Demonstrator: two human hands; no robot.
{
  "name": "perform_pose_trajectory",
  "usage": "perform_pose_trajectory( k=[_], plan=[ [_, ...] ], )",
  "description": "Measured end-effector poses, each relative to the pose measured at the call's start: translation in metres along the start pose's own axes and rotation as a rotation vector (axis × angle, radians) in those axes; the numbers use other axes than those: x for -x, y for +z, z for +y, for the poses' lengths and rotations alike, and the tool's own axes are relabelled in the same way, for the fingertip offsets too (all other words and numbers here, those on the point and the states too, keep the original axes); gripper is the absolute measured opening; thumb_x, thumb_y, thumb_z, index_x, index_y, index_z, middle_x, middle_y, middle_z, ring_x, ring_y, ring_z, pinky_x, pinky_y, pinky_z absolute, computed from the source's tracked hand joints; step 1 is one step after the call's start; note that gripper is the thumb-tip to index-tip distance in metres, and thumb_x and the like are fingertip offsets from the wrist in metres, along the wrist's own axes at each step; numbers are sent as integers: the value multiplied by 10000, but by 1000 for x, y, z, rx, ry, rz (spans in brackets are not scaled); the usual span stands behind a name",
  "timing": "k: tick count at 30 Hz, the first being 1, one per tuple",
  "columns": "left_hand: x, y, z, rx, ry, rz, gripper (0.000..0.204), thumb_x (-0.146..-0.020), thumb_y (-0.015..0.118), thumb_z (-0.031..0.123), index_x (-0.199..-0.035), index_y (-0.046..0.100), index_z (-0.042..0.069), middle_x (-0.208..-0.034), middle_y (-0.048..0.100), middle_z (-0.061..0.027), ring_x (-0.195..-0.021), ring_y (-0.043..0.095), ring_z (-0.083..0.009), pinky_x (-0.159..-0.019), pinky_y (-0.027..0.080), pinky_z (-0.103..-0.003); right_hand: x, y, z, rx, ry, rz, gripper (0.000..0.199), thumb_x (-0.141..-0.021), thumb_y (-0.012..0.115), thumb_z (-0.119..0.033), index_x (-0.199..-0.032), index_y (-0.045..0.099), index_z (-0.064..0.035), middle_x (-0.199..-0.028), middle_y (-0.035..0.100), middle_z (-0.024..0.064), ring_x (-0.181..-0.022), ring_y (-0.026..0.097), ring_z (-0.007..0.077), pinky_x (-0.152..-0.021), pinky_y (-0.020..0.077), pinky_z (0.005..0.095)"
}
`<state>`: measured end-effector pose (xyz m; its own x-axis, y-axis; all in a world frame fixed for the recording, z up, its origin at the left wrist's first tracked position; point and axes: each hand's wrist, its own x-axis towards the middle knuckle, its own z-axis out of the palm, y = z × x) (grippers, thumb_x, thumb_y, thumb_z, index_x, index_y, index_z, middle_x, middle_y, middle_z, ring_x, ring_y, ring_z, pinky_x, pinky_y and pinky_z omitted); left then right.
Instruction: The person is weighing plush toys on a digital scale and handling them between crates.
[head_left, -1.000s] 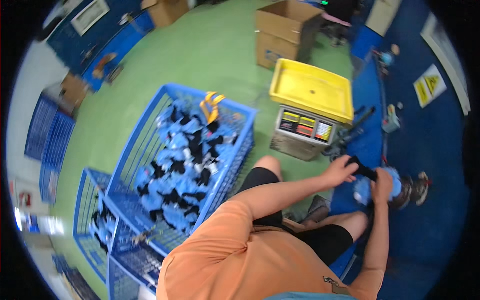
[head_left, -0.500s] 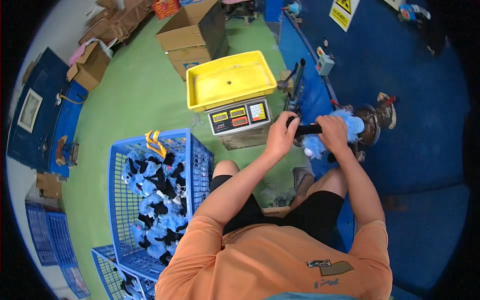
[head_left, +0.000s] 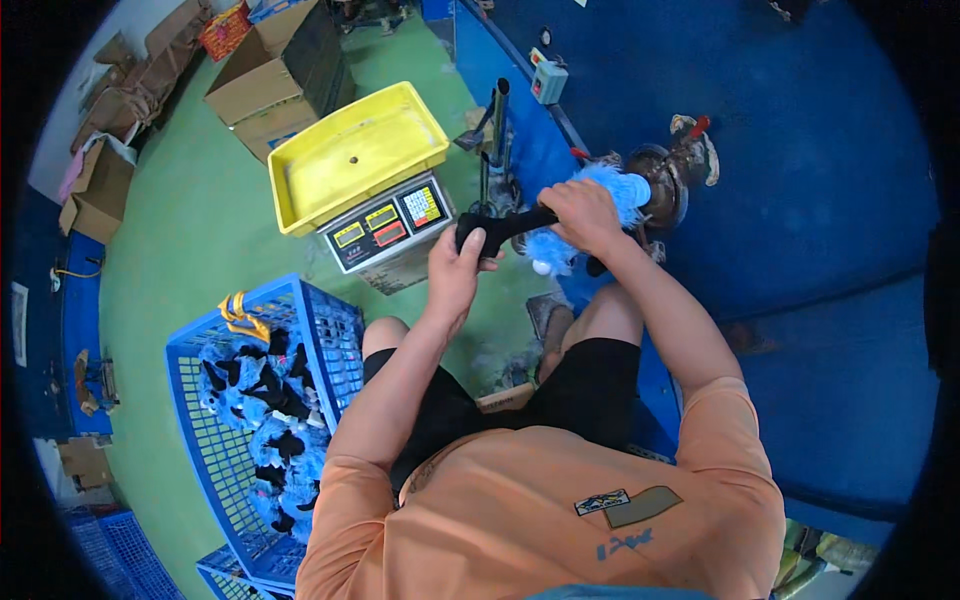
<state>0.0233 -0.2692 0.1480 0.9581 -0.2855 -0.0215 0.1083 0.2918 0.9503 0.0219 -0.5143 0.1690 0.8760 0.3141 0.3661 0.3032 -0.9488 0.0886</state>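
A fluffy light-blue plush toy (head_left: pixel 622 188) with black limbs sits against a round brown metal fitting (head_left: pixel 662 190) on the blue machine panel. One black limb (head_left: pixel 512 230) stretches leftward from it. My left hand (head_left: pixel 457 275) is closed round the limb's far end, thumb on top. With its fingers curled over the limb's near end, my right hand (head_left: pixel 585 215) rests against the blue fur. A small white part (head_left: pixel 541 267) shows on the toy below that hand. The toy's side toward the fitting is partly hidden.
To my left stands a blue plastic crate (head_left: pixel 300 330) full of blue and black plush toys (head_left: pixel 280 440), with a yellow strap (head_left: pixel 243 318) on its rim. Ahead is a scale (head_left: pixel 388 225) bearing a yellow tray (head_left: pixel 360 150). Behind it stands a cardboard box (head_left: pixel 270 90).
My left hand has moved leftward, farther from my right hand, and more of the black limb shows between them. The whole view has shifted, so surroundings appear farther left.
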Motion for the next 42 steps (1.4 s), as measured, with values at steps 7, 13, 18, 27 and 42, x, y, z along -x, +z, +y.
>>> perform_pose_trajectory(
  k=[7, 13, 18, 27, 42],
  plan=[
    [-14, -4, 22, -146, -179, -15, 201, -1010, 576, 145, -1083, 597, -41, -885, 670, -118, -719, 685, -167, -564, 531, -241, -6, -11, -2, -36, -85, -45, 323, -719, 791, -217, -937, 567, -137, -871, 647, 38, -862, 646, 268, -806, 486, 414],
    [-32, -1, 31, -355, -198, -92, 203, -1012, 574, 139, -1099, 600, -43, -903, 678, -124, -714, 694, -181, -553, 547, -239, -11, -14, -10, -22, -69, -96, 308, -734, 786, -225, -935, 570, -137, -880, 651, 35, -847, 642, 271, -796, 483, 415],
    [-4, -9, 19, -90, -185, 37, 207, -1005, 577, 138, -1075, 597, -56, -888, 681, -152, -688, 693, -189, -566, 563, -245, -12, -14, -11, -42, -84, -104, 311, -735, 785, -243, -913, 561, -121, -873, 667, 53, -861, 662, 294, -784, 498, 431],
    [30, -41, 2, 155, -181, 117, 228, -1005, 607, 173, -1102, 596, -33, -881, 683, -146, -677, 697, -197, -576, 568, -235, -29, -22, -41, -85, -123, -147, 313, -788, 766, -319, -908, 564, -112, -861, 694, 68, -838, 677, 313, -762, 505, 445],
    [66, -67, -17, 365, -43, 302, 241, -1023, 559, 189, -1166, 556, -4, -1044, 665, -155, -804, 679, -206, -706, 570, -292, -47, -24, -83, -132, -150, -202, 356, -859, 725, -391, -919, 582, -71, -815, 696, 113, -783, 685, 340, -712, 517, 459]
  ],
)
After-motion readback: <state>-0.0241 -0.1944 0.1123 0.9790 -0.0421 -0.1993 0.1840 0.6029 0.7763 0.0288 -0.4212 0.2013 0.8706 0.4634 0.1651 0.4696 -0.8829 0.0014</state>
